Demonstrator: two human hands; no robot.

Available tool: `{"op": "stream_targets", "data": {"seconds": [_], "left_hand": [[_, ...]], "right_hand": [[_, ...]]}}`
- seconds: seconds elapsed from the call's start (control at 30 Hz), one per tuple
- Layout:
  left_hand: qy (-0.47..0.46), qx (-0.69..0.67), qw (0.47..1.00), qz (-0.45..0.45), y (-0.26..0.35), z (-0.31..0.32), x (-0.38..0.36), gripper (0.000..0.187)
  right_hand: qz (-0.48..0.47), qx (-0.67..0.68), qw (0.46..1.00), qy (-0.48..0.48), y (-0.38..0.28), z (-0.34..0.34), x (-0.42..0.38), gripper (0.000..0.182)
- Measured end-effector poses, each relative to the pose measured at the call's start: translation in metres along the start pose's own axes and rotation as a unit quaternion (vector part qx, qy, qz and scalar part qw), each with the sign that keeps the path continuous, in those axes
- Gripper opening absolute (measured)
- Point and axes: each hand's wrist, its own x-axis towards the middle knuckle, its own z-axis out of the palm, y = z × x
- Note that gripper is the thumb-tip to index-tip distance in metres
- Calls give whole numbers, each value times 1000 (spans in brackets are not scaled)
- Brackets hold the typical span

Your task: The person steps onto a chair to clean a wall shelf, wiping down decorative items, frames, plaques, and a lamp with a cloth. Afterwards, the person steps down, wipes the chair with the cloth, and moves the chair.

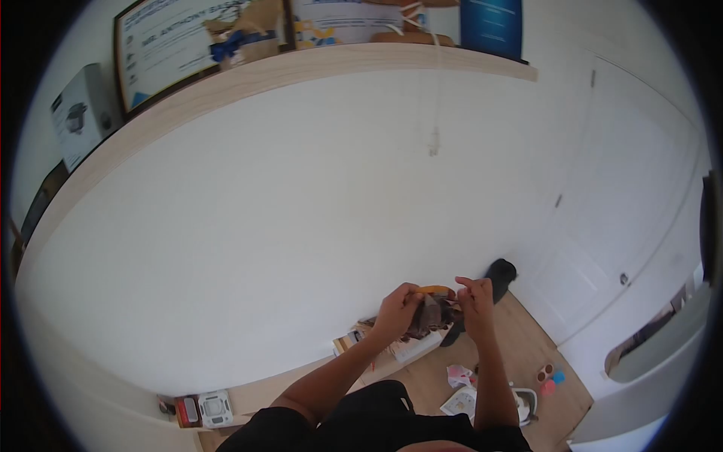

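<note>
Between my hands hangs a bunched, brown-and-grey item (431, 315) that looks like fabric, with an orange-yellow strip (435, 289) along its top edge. Its exact kind I cannot make out. My left hand (401, 307) pinches the strip's left end with closed fingers. At the other end, my right hand (475, 299) grips the item's right side, its index finger stretched toward the left. The lower part of the item overlaps the things on the low shelf behind it.
A low wooden shelf (301, 375) runs along the wall, with a white device (216, 407) at its left. Overhead is a wall shelf (316, 62) bearing frames and boxes. On the floor lie pink and blue items (548, 387). A white door (614, 203) stands right.
</note>
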Motion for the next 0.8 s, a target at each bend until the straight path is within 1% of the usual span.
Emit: {"op": "stream_targets", "data": {"seconds": [0.03,0.07,0.1,0.13,0.17,0.2,0.23,0.3,0.33,0.37,0.4,0.43,0.47,0.5,0.53,0.57,0.6,0.63,0.67,0.73,0.77,0.8], "left_hand": [[26,3,1000,1,12,-8,-1,18],[10,55,998,40,22,-15,0,17],[-10,106,991,75,29,-20,0,16],[6,107,991,76,36,-26,3,16],[-10,101,989,111,41,-31,4,16],[-28,97,985,144,44,-36,2,16],[-16,98,985,140,47,-45,1,16],[-42,188,963,189,51,-65,0,16],[-27,191,964,185,57,-79,-5,16],[31,180,959,218,65,-92,-12,17],[87,170,949,250,72,-108,-18,18],[141,199,927,285,81,-130,-24,22],[198,207,910,301,92,-155,-31,25],[265,229,871,345,103,-183,-38,25],[323,241,837,370,120,-210,-51,23],[373,264,796,396,138,-239,-65,22],[420,279,754,421,153,-268,-76,23],[460,329,696,443,171,-296,-90,25],[504,345,656,443,190,-318,-104,28],[590,343,599,418,223,-360,-117,37],[618,347,563,425,237,-380,-117,47],[641,357,544,407,251,-396,-117,58]], "right_hand": [[-82,-72,994,-6,-26,-5,5,41],[-102,-37,993,-46,-50,-5,7,50],[-115,-29,991,-57,-59,-1,10,50],[-111,-37,987,-110,-66,4,13,51],[-103,-47,980,-162,-71,8,13,52],[-112,-81,975,-173,-62,13,16,51],[-120,-76,973,-182,-62,14,20,51],[-91,-103,957,-254,-64,20,31,46],[-90,-62,965,-239,-63,26,34,41],[-103,-56,961,-249,-64,31,38,41],[-24,8,981,-192,-65,34,42,36],[59,69,987,-133,-67,36,45,32],[133,197,964,-119,-69,38,53,28],[208,320,919,-103,-75,41,59,25],[248,398,879,-89,-90,41,60,26],[287,492,818,-84,-82,47,63,34],[286,545,780,-111,-82,50,64,37],[285,595,739,-137,-86,53,65,39],[285,596,736,-146,-92,59,66,39],[196,665,714,-102,-102,72,70,45],[198,665,712,-109,-104,78,71,45],[171,692,697,-83,-105,82,72,48]]}}
